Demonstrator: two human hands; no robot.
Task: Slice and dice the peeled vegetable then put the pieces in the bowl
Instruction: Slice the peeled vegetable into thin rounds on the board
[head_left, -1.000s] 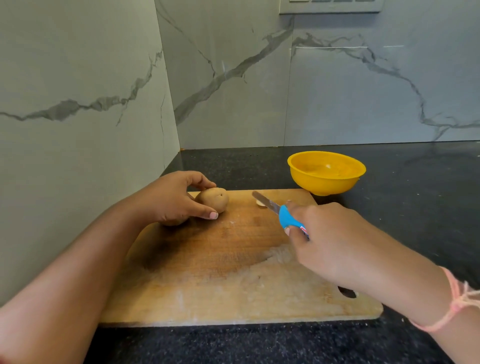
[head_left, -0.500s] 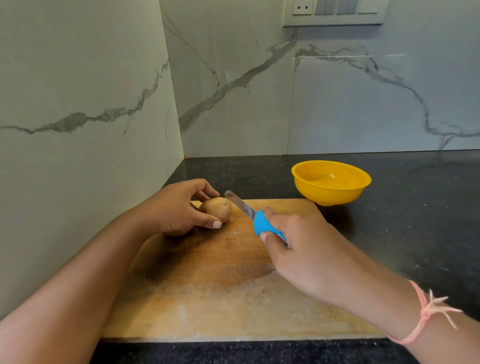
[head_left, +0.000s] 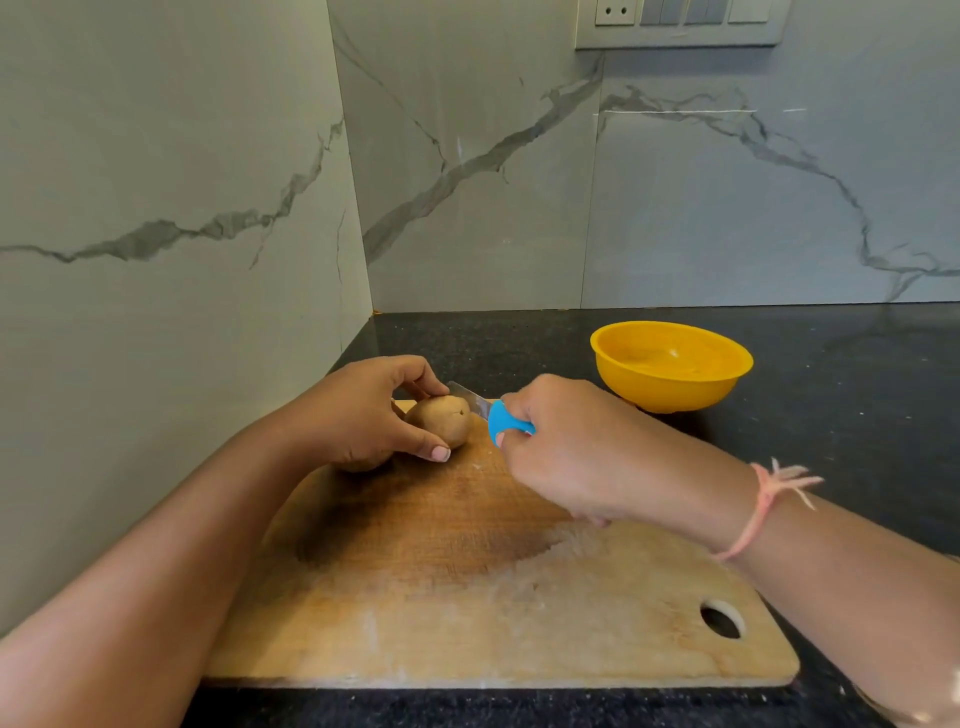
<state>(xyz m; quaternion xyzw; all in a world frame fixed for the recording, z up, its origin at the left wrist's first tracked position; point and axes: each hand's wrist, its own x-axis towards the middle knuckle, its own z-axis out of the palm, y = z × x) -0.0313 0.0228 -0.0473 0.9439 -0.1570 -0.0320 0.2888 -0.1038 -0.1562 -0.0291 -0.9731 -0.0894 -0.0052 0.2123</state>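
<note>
On the board (head_left: 467, 597) at a worktop (head_left: 857, 395) corner, the left grip (head_left: 363, 415) holds a potato (head_left: 441, 423). The right grip (head_left: 561, 452) clasps a knife (head_left: 491, 414), blade at the potato; a bowl (head_left: 670, 392) stands near, beyond the board.

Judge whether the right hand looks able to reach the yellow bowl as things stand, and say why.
Probably yes. The yellow bowl sits on the counter just beyond the right hand, with nothing between them. That hand grips the knife, though, so lifting the bowl would likely mean setting it down first.
</note>
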